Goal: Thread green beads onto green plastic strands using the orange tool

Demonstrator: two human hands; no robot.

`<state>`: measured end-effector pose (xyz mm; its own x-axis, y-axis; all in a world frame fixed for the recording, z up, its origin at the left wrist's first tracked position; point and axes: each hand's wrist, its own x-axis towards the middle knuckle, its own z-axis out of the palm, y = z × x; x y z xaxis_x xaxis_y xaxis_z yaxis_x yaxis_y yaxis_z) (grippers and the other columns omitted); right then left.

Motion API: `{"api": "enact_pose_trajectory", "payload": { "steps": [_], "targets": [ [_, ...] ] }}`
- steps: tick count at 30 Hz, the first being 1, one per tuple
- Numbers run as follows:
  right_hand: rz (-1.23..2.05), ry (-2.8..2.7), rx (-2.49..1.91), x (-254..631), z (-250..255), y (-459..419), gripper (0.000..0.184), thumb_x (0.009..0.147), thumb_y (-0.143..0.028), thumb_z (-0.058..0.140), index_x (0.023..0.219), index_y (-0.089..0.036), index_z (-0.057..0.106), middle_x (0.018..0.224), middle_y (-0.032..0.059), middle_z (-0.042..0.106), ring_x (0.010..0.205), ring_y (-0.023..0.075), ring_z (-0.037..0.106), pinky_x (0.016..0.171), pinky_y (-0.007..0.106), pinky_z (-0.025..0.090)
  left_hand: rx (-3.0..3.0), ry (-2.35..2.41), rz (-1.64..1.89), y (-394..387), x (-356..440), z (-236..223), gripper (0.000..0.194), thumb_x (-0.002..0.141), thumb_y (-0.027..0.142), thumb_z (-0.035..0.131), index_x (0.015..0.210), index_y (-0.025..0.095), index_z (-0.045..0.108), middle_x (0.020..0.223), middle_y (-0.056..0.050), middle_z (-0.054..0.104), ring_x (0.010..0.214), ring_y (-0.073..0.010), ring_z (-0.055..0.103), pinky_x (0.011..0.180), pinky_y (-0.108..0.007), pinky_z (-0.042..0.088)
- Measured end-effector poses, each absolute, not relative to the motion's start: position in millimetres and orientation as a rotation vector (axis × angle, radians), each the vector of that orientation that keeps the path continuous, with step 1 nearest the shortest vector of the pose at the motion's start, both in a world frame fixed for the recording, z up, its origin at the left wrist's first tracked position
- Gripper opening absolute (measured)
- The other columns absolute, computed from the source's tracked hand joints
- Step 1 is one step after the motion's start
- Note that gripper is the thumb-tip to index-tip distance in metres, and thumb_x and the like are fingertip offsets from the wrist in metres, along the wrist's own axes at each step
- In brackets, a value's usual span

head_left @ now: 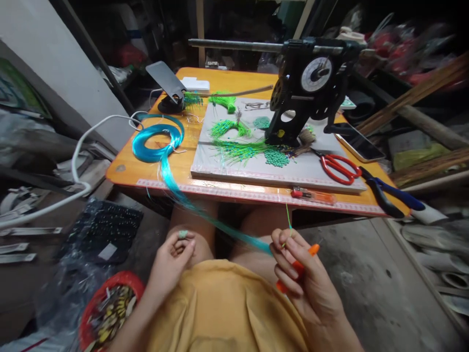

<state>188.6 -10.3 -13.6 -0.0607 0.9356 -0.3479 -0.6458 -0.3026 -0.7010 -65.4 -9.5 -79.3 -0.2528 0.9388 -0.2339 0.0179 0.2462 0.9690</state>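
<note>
My right hand [302, 269] is closed over the lap. Its thumb and forefinger pinch a thin green strand [288, 215], which rises above the fingertips. Within the same palm lies an orange-handled tool [298, 270], its kind hidden by the fingers. My left hand [174, 256] rests by the left thigh with curled fingers and a pale green wrap [182, 234] on one finger; whether it holds something thin I cannot make out. A long hank of teal line [216, 222] runs from a coil [148, 154] on the table across the lap to beside the right hand.
The orange table [124, 168] bears a grey board [234, 173] with green strand bundles [234, 151], teal beads [276, 158] and a black dial machine [300, 93]. Red scissors [340, 168], blue-handled pliers [397, 193], an orange cutter [313, 195] and a phone [361, 142] lie rightward. A red basin [137, 278] stands lower left.
</note>
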Motion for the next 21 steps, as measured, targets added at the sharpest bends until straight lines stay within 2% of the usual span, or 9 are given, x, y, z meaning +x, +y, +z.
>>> {"api": "enact_pose_trajectory", "payload": {
  "steps": [2, 4, 9, 15, 16, 18, 20, 21],
  "targets": [
    [1.649, -0.46, -0.939, 186, -14, -12, 0.015, 0.077, -0.031, 0.081, 0.079, -0.02, 0.072, 0.079, -0.0039, 0.052, 0.044, -0.0007, 0.015, 0.029, 0.005, 0.023, 0.905, 1.517, 1.158, -8, -59, -88, 0.033, 0.074, 0.035, 0.077, 0.095, 0.013, 0.066, 0.056, 0.003, 0.063, 0.048, -0.0106, 0.056, 0.047, -0.02, 0.044],
    [1.639, -0.485, -0.947, 182, -14, -13, 0.014, 0.077, -0.031, 0.081, 0.08, -0.021, 0.073, 0.08, -0.0035, 0.053, 0.044, -0.0007, 0.016, 0.029, 0.005, 0.022, 0.895, 1.502, 1.17, -1, -53, -93, 0.034, 0.077, 0.037, 0.075, 0.098, 0.014, 0.063, 0.054, 0.005, 0.062, 0.043, -0.0083, 0.051, 0.045, -0.018, 0.04],
    [1.652, -0.53, -0.924, 179, -13, -15, 0.012, 0.079, -0.031, 0.079, 0.08, -0.021, 0.072, 0.079, -0.0037, 0.052, 0.045, -0.0001, 0.015, 0.03, 0.007, 0.018, 0.9, 1.48, 1.198, 21, -40, -95, 0.028, 0.076, 0.039, 0.076, 0.078, 0.015, 0.062, 0.058, 0.002, 0.065, 0.042, -0.0072, 0.05, 0.044, -0.019, 0.039],
    [1.626, -0.65, -1.026, 177, -13, -14, 0.012, 0.082, -0.032, 0.077, 0.08, -0.022, 0.072, 0.078, -0.0035, 0.053, 0.043, -0.0001, 0.019, 0.033, 0.012, 0.015, 0.931, 1.509, 1.179, 10, -41, -82, 0.026, 0.078, 0.038, 0.075, 0.077, 0.013, 0.072, 0.061, -0.003, 0.071, 0.046, -0.0101, 0.054, 0.049, -0.022, 0.044],
    [1.603, -0.735, -1.069, 174, -15, -13, 0.012, 0.083, -0.033, 0.077, 0.08, -0.022, 0.073, 0.08, -0.0023, 0.055, 0.042, 0.0002, 0.024, 0.034, 0.013, 0.018, 0.939, 1.518, 1.175, 7, -42, -79, 0.025, 0.08, 0.038, 0.074, 0.077, 0.013, 0.074, 0.06, -0.003, 0.07, 0.047, -0.0107, 0.055, 0.049, -0.022, 0.044],
    [1.514, -0.968, -1.13, 167, -19, -10, 0.014, 0.083, -0.032, 0.076, 0.076, -0.02, 0.074, 0.08, 0.0013, 0.061, 0.048, 0.0048, 0.041, 0.04, 0.017, 0.032, 0.955, 1.537, 1.171, 1, -44, -73, 0.024, 0.081, 0.037, 0.073, 0.082, 0.013, 0.077, 0.06, -0.003, 0.071, 0.048, -0.0116, 0.055, 0.051, -0.023, 0.045],
    [1.426, -1.187, -1.157, 159, -25, -8, 0.017, 0.085, -0.032, 0.074, 0.073, -0.019, 0.073, 0.078, 0.0046, 0.065, 0.064, 0.0133, 0.057, 0.054, 0.023, 0.045, 0.976, 1.559, 1.175, -1, -47, -69, 0.023, 0.081, 0.035, 0.073, 0.086, 0.014, 0.079, 0.061, -0.003, 0.072, 0.049, -0.0122, 0.056, 0.051, -0.023, 0.046],
    [1.396, -1.272, -1.164, 155, -27, -7, 0.018, 0.086, -0.032, 0.073, 0.072, -0.019, 0.073, 0.077, 0.0054, 0.066, 0.071, 0.0163, 0.06, 0.06, 0.025, 0.047, 0.989, 1.571, 1.177, -2, -48, -68, 0.022, 0.081, 0.034, 0.073, 0.085, 0.014, 0.08, 0.061, -0.002, 0.072, 0.049, -0.0124, 0.056, 0.052, -0.023, 0.046]
  ]
}}
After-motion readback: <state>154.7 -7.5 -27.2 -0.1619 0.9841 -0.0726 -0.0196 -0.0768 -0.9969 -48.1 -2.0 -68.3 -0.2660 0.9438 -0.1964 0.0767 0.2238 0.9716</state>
